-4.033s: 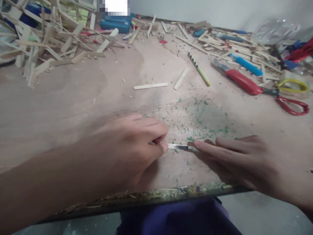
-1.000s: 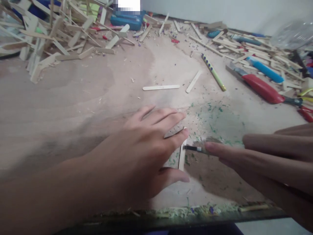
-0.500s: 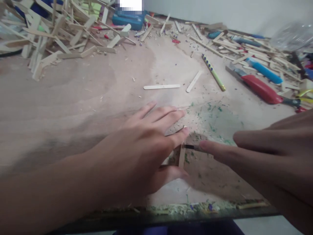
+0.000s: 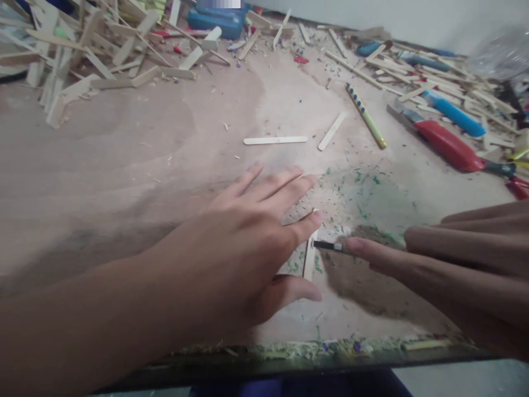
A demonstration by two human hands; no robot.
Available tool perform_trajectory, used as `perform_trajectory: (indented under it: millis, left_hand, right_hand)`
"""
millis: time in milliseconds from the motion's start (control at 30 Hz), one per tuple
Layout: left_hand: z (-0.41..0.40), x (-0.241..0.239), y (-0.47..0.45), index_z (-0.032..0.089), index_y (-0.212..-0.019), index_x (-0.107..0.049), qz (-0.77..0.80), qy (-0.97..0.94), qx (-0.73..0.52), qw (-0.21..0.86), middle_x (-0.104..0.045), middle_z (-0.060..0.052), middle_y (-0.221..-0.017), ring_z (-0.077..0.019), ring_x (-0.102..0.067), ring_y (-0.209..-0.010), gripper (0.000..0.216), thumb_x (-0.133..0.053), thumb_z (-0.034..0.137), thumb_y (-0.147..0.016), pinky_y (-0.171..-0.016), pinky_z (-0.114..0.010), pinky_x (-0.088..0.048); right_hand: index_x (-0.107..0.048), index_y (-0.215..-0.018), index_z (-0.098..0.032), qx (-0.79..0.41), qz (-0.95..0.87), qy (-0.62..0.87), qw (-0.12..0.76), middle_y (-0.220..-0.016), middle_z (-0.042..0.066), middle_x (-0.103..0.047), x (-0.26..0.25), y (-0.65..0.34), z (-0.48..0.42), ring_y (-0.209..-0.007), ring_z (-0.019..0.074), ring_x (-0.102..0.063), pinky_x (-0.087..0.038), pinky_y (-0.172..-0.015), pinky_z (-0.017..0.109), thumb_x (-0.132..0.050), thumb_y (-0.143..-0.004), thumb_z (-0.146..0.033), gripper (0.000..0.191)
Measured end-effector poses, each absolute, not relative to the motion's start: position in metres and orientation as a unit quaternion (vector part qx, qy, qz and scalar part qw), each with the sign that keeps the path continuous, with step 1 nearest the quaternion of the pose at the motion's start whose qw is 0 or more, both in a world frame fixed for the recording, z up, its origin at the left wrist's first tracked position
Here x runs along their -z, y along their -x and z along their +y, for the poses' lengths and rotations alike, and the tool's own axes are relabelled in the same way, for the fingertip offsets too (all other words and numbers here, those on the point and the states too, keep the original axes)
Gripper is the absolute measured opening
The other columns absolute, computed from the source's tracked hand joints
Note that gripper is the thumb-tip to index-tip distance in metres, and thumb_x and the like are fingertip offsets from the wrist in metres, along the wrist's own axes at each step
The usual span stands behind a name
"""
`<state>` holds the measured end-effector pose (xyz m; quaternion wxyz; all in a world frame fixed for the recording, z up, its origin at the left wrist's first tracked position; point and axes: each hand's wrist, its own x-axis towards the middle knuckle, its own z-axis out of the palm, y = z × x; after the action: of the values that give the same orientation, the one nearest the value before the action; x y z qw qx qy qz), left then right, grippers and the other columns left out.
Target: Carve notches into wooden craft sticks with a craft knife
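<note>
My left hand lies flat on the wooden board with its fingers spread. Its forefinger and thumb pin down a short pale wooden stick that points away from me. My right hand comes in from the right, fingers wrapped round a small craft knife. The forefinger presses along the knife, and the dark blade touches the stick's right edge near its far end.
Two loose sticks and a green dotted pencil lie beyond my hands. A red-handled cutter and a blue one rest at the right among scraps. A heap of sticks fills the far left. Green shavings dot the board.
Four seconds ago my left hand pinched the stick lengthwise against the blade. It is flat over the turned stick in the last second; the blade stays at the stick's edge, barely shifting.
</note>
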<state>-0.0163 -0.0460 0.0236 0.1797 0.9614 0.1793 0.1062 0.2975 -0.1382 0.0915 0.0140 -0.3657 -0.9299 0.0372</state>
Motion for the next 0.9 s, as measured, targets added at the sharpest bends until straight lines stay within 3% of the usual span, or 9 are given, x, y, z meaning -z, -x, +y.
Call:
perform_trajectory:
  millis: [67, 200, 333, 433, 600, 733, 900]
  left_hand:
    - [-0.046, -0.024, 0.017, 0.014, -0.167, -0.075, 0.181, -0.961, -0.103, 0.182, -0.052, -0.031, -0.189, -0.0535, -0.042, -0.183, 0.079, -0.083, 0.069, -0.112, -0.148, -0.082, -0.037]
    - [-0.045, -0.021, 0.018, 0.017, -0.168, -0.074, 0.18, -0.961, -0.113, 0.175, -0.052, -0.028, -0.191, -0.0507, -0.042, -0.184, 0.079, -0.083, 0.071, -0.111, -0.15, -0.08, -0.035]
    - [-0.045, -0.019, 0.018, 0.016, -0.165, -0.076, 0.177, -0.962, -0.117, 0.173, -0.053, -0.029, -0.19, -0.0493, -0.043, -0.184, 0.076, -0.082, 0.07, -0.112, -0.15, -0.078, -0.035]
    - [-0.044, -0.019, 0.018, 0.018, -0.166, -0.076, 0.177, -0.962, -0.116, 0.175, -0.053, -0.029, -0.19, -0.0489, -0.044, -0.183, 0.076, -0.082, 0.071, -0.112, -0.149, -0.078, -0.036]
    - [-0.043, -0.02, 0.021, 0.02, -0.167, -0.076, 0.184, -0.961, -0.1, 0.182, -0.048, -0.028, -0.193, -0.05, -0.042, -0.184, 0.075, -0.077, 0.073, -0.114, -0.15, -0.079, -0.034]
    - [-0.04, -0.016, 0.024, 0.028, -0.169, -0.074, 0.185, -0.959, -0.101, 0.189, -0.046, -0.024, -0.195, -0.049, -0.042, -0.184, 0.074, -0.078, 0.076, -0.112, -0.149, -0.079, -0.034]
    - [-0.034, -0.018, 0.028, 0.033, -0.168, -0.073, 0.193, -0.949, -0.12, 0.22, -0.054, -0.016, -0.19, -0.0468, -0.049, -0.178, 0.058, -0.076, 0.058, -0.116, -0.148, -0.08, -0.034]
  right_hand:
    - [-0.061, -0.172, -0.023, -0.054, -0.934, 0.352, 0.008, -0.081, -0.002, -0.063, -0.088, -0.301, -0.14, -0.063, 0.0203, -0.06, -0.047, -0.06, 0.045, -0.062, -0.124, -0.031, 0.049]
    - [-0.06, -0.173, -0.025, -0.082, -0.925, 0.368, 0.051, -0.089, 0.0, -0.072, -0.071, -0.303, -0.144, -0.07, 0.0201, -0.067, -0.048, -0.062, 0.044, -0.048, -0.13, -0.032, 0.045]
    - [-0.063, -0.168, -0.022, -0.079, -0.92, 0.371, 0.099, -0.083, -0.003, -0.065, -0.055, -0.305, -0.146, -0.065, 0.0172, -0.057, -0.042, -0.061, 0.041, -0.054, -0.13, -0.029, 0.04]
    - [-0.065, -0.167, -0.026, -0.09, -0.917, 0.373, 0.107, -0.085, -0.004, -0.064, -0.053, -0.307, -0.142, -0.065, 0.0158, -0.054, -0.041, -0.061, 0.039, -0.06, -0.127, -0.027, 0.04]
    - [-0.068, -0.165, -0.036, -0.165, -0.905, 0.376, 0.112, -0.085, -0.005, -0.053, -0.053, -0.312, -0.127, -0.065, 0.0135, -0.048, -0.04, -0.061, 0.031, -0.044, -0.133, -0.033, 0.04]
    - [-0.074, -0.163, -0.036, -0.256, -0.882, 0.369, 0.145, -0.09, -0.004, -0.061, -0.048, -0.314, -0.117, -0.065, 0.0096, -0.056, -0.044, -0.06, 0.025, -0.052, -0.131, -0.028, 0.039]
    - [-0.079, -0.153, -0.025, -0.244, -0.885, 0.367, 0.146, -0.084, -0.005, -0.059, -0.052, -0.314, -0.122, -0.063, 0.0072, -0.055, -0.041, -0.058, 0.02, -0.049, -0.132, -0.028, 0.036]
